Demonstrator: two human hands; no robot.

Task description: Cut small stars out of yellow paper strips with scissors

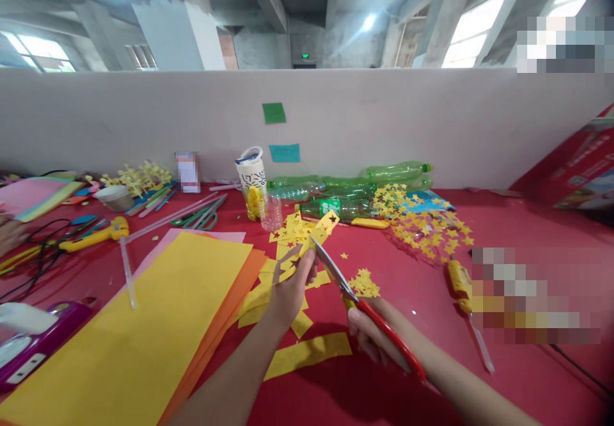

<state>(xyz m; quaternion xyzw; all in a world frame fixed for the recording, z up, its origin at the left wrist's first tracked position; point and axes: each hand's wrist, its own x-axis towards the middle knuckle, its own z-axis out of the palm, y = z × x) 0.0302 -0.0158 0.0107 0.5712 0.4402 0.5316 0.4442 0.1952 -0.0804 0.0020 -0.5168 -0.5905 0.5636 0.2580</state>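
My left hand (293, 282) pinches a yellow paper strip (327, 222) with star-shaped holes in it. The red-handled scissors (384, 330) are in my right hand (371, 331), their blades pointing up and left, with the tips at the strip near my left fingertips. Yellow paper scraps (307, 354) lie under and around my left hand. Just beyond my right hand sits a small pile of yellow stars (364, 284), and one loose star (344, 256) lies near the blades.
Yellow and orange sheets (158, 323) spread at the left beside a purple power strip (45, 343). Green bottles (345, 203), a cup (250, 173) and a star cluster (432, 228) stand or lie further back. Glue guns (459, 279) flank the work area. Another person's hand (10, 231) shows at far left.
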